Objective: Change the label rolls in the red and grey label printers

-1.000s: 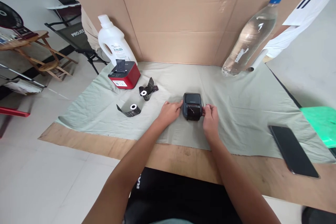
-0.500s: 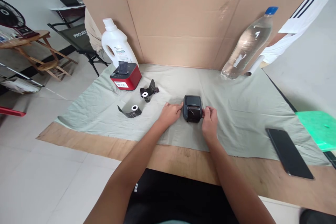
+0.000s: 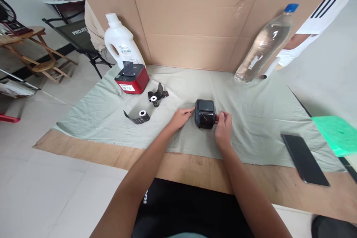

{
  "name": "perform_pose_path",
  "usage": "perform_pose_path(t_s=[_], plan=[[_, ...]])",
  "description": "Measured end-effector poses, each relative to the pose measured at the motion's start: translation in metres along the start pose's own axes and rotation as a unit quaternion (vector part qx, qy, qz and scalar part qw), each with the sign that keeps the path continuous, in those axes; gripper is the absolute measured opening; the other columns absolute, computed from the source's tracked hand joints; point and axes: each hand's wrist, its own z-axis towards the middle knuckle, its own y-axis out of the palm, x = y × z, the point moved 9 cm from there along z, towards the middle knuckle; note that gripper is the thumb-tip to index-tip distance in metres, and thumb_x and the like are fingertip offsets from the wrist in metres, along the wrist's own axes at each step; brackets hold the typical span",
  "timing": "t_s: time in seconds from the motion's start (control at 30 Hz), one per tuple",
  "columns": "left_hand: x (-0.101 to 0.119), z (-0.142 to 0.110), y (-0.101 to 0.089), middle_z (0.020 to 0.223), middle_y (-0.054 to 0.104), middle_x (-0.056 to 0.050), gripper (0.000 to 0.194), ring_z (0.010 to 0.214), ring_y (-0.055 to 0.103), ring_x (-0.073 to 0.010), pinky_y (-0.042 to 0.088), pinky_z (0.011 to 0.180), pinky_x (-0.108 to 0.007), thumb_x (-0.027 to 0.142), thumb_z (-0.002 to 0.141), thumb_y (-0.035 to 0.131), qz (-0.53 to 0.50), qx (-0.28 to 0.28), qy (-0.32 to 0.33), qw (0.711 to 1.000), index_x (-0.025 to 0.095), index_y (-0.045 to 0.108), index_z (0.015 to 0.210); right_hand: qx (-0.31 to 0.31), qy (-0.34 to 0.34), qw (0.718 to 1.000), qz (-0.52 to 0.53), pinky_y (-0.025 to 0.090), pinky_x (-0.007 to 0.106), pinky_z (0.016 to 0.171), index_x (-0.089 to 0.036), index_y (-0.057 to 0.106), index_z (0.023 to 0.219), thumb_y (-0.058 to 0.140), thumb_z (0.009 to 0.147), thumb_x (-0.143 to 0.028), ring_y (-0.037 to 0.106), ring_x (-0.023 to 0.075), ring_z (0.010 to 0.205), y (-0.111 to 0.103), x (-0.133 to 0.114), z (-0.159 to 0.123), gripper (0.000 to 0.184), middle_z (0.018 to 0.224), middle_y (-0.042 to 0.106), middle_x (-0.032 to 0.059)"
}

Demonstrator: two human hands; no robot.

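A small black printer (image 3: 205, 112) sits on the pale green cloth (image 3: 256, 119) in the middle of the wooden table. My left hand (image 3: 180, 117) rests against its left side, fingers curled onto it. My right hand (image 3: 223, 124) grips its right side, fingers closed at the edge. To the left lie two black paper rolls with white cores, one near (image 3: 141, 115) and one further back (image 3: 156, 96). Behind them stands a red and black printer (image 3: 131, 79).
A white detergent jug (image 3: 120, 42) and a leaning clear water bottle (image 3: 263, 46) stand against the cardboard screen (image 3: 192, 18). A black phone (image 3: 305, 159) lies at the right. A green stool (image 3: 334, 134) and another person's sleeve (image 3: 326, 5) are at the right.
Both hands stay on the black printer. The left fingers have stretched slightly along its side. The view has shifted a little.
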Motion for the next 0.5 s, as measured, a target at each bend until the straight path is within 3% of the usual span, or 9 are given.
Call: perform_pose_path(t_s=[0.1,0.2,0.33,0.5], plan=[[-0.005,0.002,0.002,0.079,0.078,0.002,0.054,0.080,0.071,-0.0202,0.058,0.087,-0.038,0.017,0.092,0.046,-0.040,-0.011,-0.010,0.999,0.024,0.069,0.140,0.007,-0.006,1.000,-0.008,0.052,0.042,0.086,-0.021,0.053,0.112,0.050,0.096,-0.063,0.067,0.0259,0.097,0.000,0.001,0.001,0.045,0.102,0.069,0.0082],[0.002,-0.001,-0.001,0.088,0.080,0.001,0.053,0.084,0.071,-0.0208,0.058,0.088,-0.037,0.017,0.094,0.045,-0.018,-0.013,-0.001,1.000,0.023,0.069,0.141,0.008,0.000,1.000,0.004,0.052,0.042,0.085,-0.022,0.053,0.113,0.052,0.094,-0.064,0.068,0.0262,0.095,-0.001,0.003,0.002,0.047,0.099,0.069,0.0072],[0.024,-0.009,0.000,0.117,0.079,-0.005,0.057,0.107,0.072,-0.0247,0.052,0.103,-0.042,0.014,0.097,0.041,0.113,-0.032,0.060,0.991,0.023,0.061,0.149,0.006,0.004,1.000,0.004,0.051,0.042,0.084,-0.022,0.054,0.113,0.053,0.093,-0.064,0.068,0.0261,0.093,-0.001,0.001,0.001,0.046,0.098,0.070,0.0071],[0.034,-0.013,0.004,0.121,0.078,-0.008,0.059,0.116,0.069,-0.0261,0.047,0.105,-0.041,0.014,0.098,0.039,0.241,-0.062,0.078,0.966,0.020,0.054,0.154,0.022,-0.014,1.000,-0.004,0.050,0.039,0.084,-0.020,0.059,0.106,0.052,0.094,-0.058,0.066,0.0237,0.093,-0.001,-0.004,-0.003,0.041,0.099,0.070,0.0080]])
